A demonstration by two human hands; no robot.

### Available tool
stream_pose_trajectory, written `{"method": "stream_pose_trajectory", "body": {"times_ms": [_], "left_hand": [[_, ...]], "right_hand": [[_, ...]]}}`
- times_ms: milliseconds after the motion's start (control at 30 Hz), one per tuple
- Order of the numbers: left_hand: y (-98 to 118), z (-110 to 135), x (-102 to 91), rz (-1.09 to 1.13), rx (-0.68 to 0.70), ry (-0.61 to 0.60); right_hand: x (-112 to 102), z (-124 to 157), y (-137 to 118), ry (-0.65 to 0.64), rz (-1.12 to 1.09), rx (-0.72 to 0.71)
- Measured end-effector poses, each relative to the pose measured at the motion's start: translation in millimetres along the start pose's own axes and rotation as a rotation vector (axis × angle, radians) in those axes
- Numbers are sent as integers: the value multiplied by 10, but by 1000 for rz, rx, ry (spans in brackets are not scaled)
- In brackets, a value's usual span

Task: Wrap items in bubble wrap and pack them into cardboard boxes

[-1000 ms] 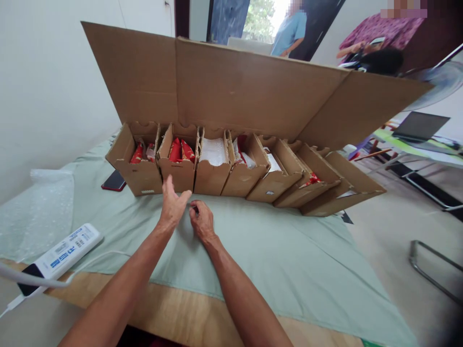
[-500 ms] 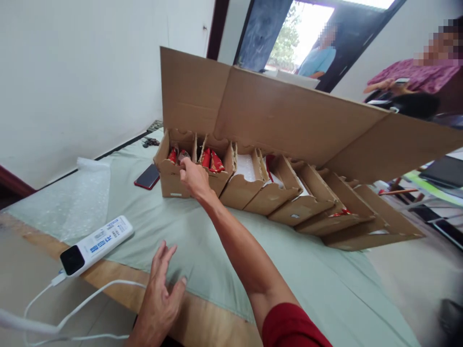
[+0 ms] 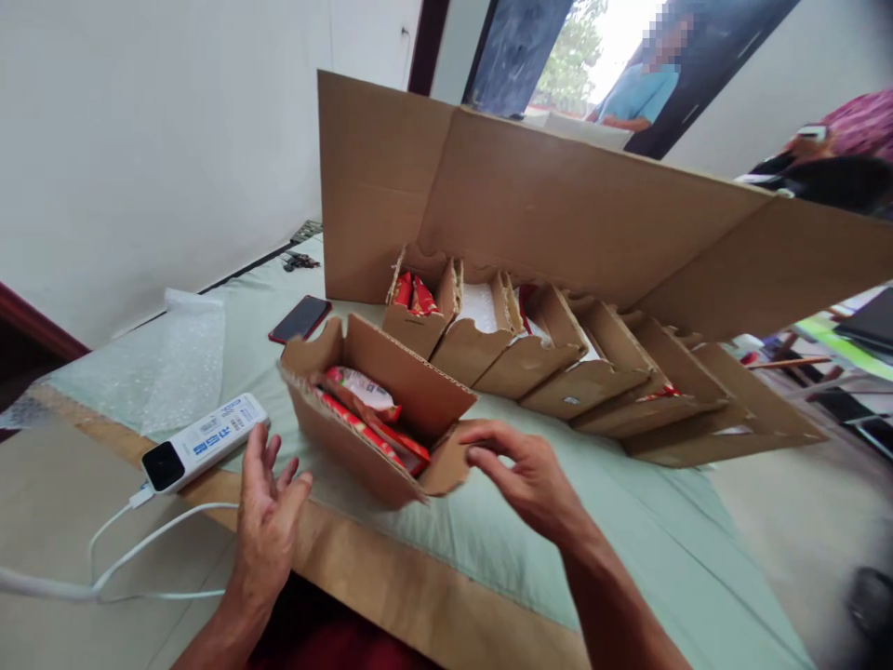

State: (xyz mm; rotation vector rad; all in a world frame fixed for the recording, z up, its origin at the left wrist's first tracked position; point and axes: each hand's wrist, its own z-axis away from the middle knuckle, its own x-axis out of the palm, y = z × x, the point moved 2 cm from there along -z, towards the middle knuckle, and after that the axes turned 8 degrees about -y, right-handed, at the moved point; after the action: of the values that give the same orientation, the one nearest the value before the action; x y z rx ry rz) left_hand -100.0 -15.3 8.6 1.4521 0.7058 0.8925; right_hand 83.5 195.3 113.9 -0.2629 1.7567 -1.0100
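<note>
My right hand pinches the near edge of a brown cardboard box, which has an open top and sits tilted over the cloth near the table's front. Inside it lie red snack packets, one of them with a white and pink patch. Left of the box, my left hand is held apart from it, fingers spread and holding nothing. Behind stands a row of similar cardboard boxes; the leftmost one shows more red packets.
A tall cardboard panel stands behind the row. On the green cloth lie a phone, bubble wrap and keys. A white device with a cable lies at the front left. Two people are in the background.
The leftmost box of the row has come out toward me, pulled by my right hand, and has turned. My left hand has shifted slightly left and stays spread. The view has shifted a little.
</note>
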Motion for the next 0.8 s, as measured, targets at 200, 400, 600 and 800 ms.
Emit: {"method": "stream_pose_trajectory", "body": {"times_ms": [200, 400, 600, 800], "left_hand": [[-104, 244, 514, -117, -76, -306], [-45, 384, 903, -108, -58, -405], [-6, 109, 1328, -90, 21, -455], [-151, -264, 1710, -151, 9, -555]], "right_hand": [[-463, 946, 730, 251, -210, 176], [-94, 1346, 1014, 142, -204, 158], [-37, 823, 1151, 331, -57, 281], [-185, 845, 1324, 491, 9, 398]]}}
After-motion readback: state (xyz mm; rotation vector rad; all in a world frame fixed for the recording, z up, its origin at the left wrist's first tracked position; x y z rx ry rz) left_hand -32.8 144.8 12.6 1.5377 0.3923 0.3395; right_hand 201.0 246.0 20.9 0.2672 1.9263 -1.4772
